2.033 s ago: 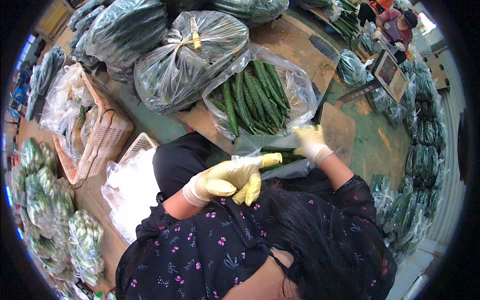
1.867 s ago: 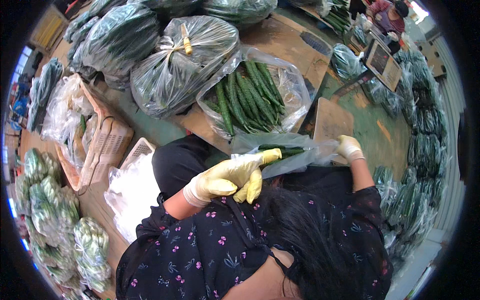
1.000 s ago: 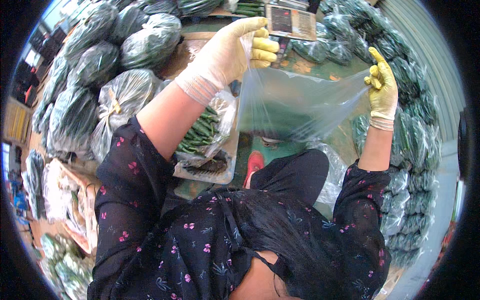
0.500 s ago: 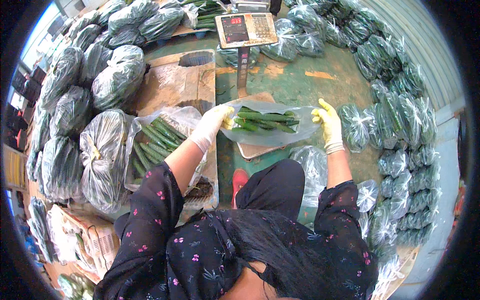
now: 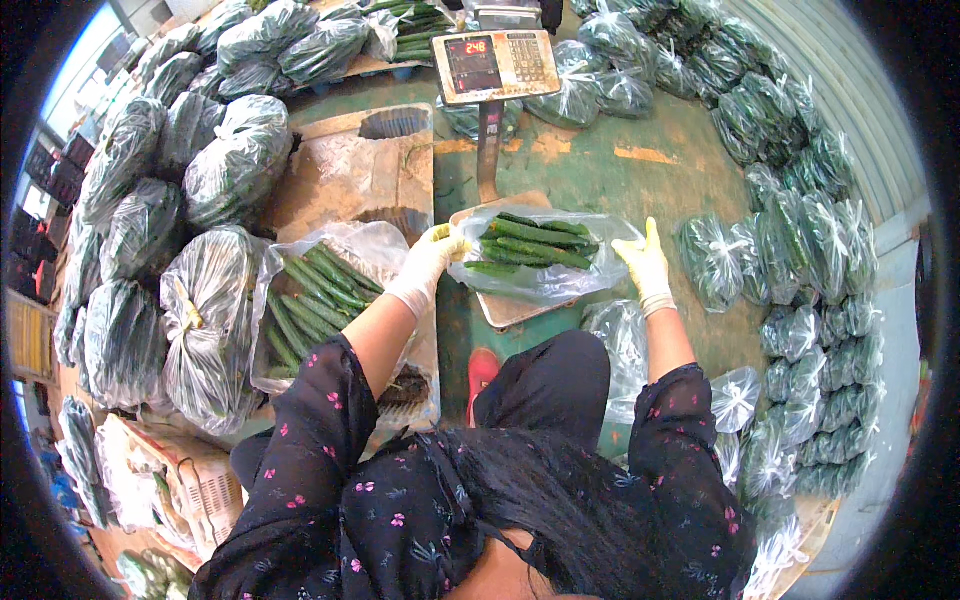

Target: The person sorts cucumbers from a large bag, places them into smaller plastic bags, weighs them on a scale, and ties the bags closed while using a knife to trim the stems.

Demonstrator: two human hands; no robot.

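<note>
A clear plastic bag (image 5: 560, 287) with several dark green cucumbers (image 5: 540, 246) lies over the scale's platform (image 5: 500, 312), its sides pulled apart. My left hand (image 5: 432, 264), in a pale yellow glove, is closed on the bag's left edge. At the opposite edge, my gloved right hand (image 5: 643, 265) pinches the plastic with one finger raised. Beyond the bag, the scale's display (image 5: 496, 66) stands on a post, with red digits lit. Left of my left forearm, a larger open bag holds loose cucumbers (image 5: 318, 290).
Tied bags of cucumbers (image 5: 238, 155) are piled on the left. More bags (image 5: 712, 258) line the right side and the back. A brown pallet (image 5: 340, 165) with holes lies left of the scale. Some clear plastic (image 5: 618, 345) lies beside my knee. A crate (image 5: 195, 490) sits at lower left.
The bag has come down onto the scale, and the cucumbers have spread inside it. My right hand has moved slightly left and down. The red reading on the display has changed.
</note>
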